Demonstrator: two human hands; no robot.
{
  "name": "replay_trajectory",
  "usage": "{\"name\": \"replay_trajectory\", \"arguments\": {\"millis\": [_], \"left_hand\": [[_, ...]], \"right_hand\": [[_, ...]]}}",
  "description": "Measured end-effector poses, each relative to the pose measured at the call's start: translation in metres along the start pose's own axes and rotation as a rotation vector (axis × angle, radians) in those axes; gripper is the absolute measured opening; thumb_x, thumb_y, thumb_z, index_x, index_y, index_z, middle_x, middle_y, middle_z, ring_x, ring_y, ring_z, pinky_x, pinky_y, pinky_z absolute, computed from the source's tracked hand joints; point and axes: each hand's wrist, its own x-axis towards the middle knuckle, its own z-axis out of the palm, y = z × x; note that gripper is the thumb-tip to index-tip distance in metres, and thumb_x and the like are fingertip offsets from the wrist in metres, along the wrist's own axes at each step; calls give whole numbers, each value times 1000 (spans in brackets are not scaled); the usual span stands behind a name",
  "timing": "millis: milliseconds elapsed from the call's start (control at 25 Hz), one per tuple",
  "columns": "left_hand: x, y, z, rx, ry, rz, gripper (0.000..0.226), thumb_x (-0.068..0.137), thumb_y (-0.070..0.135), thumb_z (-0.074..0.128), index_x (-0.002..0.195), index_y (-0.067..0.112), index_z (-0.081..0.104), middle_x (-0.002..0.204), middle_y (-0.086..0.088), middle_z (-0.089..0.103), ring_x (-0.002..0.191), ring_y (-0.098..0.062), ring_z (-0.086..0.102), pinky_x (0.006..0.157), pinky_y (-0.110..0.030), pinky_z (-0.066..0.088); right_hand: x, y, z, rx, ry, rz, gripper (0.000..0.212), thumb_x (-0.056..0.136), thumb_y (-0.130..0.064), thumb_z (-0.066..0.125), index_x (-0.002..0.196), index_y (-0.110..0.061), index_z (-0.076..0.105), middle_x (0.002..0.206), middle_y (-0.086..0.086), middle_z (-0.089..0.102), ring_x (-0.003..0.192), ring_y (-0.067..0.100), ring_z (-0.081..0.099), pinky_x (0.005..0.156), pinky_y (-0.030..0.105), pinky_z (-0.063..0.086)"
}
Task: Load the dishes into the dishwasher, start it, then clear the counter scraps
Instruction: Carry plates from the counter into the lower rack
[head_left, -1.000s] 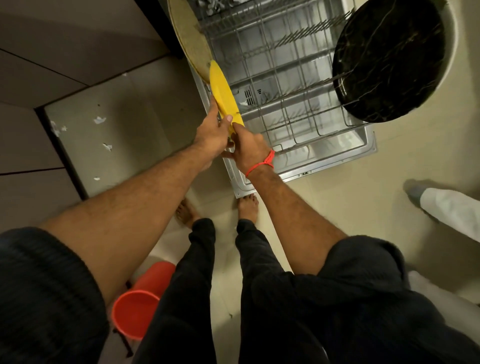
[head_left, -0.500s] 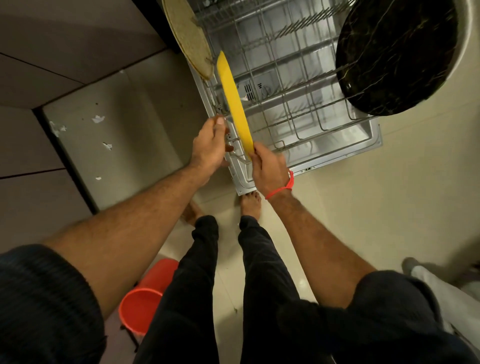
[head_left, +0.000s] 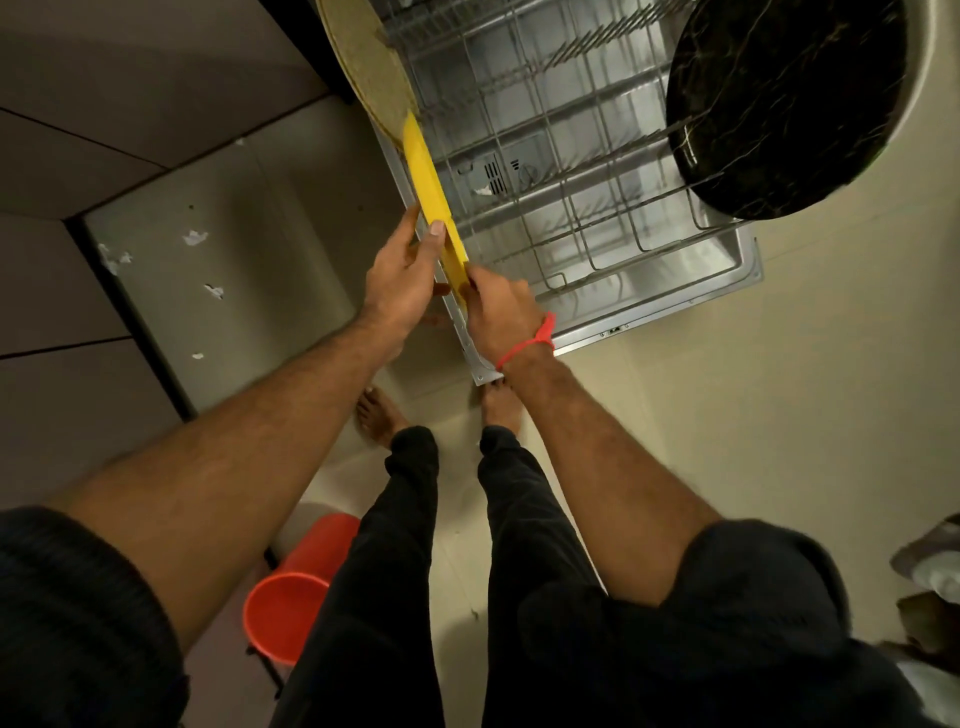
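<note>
At rack's edge (head_left: 415, 171), hands (head_left: 400, 280) grip plate (head_left: 431, 192).

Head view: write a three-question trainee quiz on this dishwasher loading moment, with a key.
1. True or false: the yellow plate stands on edge at the left side of the dishwasher rack.
2. Multiple choice: which hand wears the red thread wristband? A. the left hand B. the right hand C. neither
3. Short answer: what sits on the floor beside the person's left leg?

Key
1. True; both hands hold its near end.
2. B.
3. An orange bucket.
</note>
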Motion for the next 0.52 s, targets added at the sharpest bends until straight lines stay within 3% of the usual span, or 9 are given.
{"name": "replay_trajectory", "arguments": {"millis": [80, 120, 200, 360, 520], "left_hand": [[2, 6, 3, -19, 18, -4, 51, 105, 48, 45, 154, 34, 39, 119, 14, 62, 80, 10, 68, 51, -12, 52], [3, 9, 5, -68, 16, -46, 52, 104, 50, 46, 154, 35, 40, 113, 17, 62, 80, 7, 70, 52, -19, 56], [3, 15, 5, -143, -11, -139, 58, 101, 54, 51, 155, 39, 35, 113, 17, 60, 88, -15, 75, 56, -41, 62], [9, 18, 2, -92, -54, -149, 45, 104, 49, 49, 147, 38, 45, 122, 9, 62, 93, -19, 71, 44, -29, 55], [14, 12, 0, -99, -69, -157, 42, 104, 47, 49, 145, 40, 47, 132, 6, 61, 100, -24, 72, 53, -39, 60]], "right_hand": [[23, -6, -3, -46, -58, 25, 20, 90, -10, 49, 108, -13, 58, 96, 23, 67, 90, 45, 62, 65, 40, 44], [32, -8, -5, -56, -75, 41, 21, 90, -8, 49, 109, -11, 58, 100, 24, 67, 94, 45, 61, 68, 39, 42], [41, -9, -9, -67, -93, 69, 23, 90, -5, 51, 112, -9, 58, 103, 24, 67, 98, 43, 62, 74, 40, 47], [32, -5, -6, -98, -93, 61, 36, 93, -5, 48, 127, -16, 49, 103, 21, 65, 96, 43, 63, 77, 46, 54], [21, 5, 9, -107, -74, 90, 65, 91, 1, 47, 146, -30, 31, 102, 18, 65, 90, 39, 64, 76, 50, 55]]}}
